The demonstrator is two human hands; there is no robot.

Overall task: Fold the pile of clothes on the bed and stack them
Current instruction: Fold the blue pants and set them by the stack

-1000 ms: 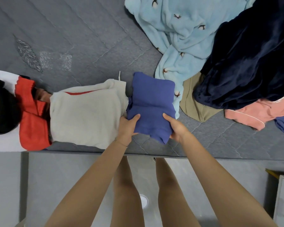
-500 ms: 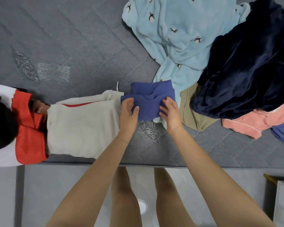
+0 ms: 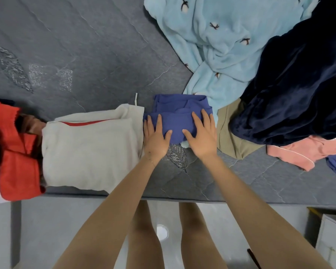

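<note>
The near half of the blue garment, which hung toward the bed edge a second ago with both hands gripping its hem, has been turned up and over. It now sits as a compact bundle in the middle of the view, just right of the folded cream garment and touching its edge. The left hand and right hand lie flat on it, fingers straight and spread, pressing rather than gripping. I judge this fold nearly finished, with the piece ready to go onto the stack. To the left lies a red and white garment. Still unfolded on the right are a pale blue fleece, a navy fleece, a khaki piece and a pink piece. The bed is a grey quilted surface with leaf stitching; below its edge are a light floor and the corner of a white cabinet.
</note>
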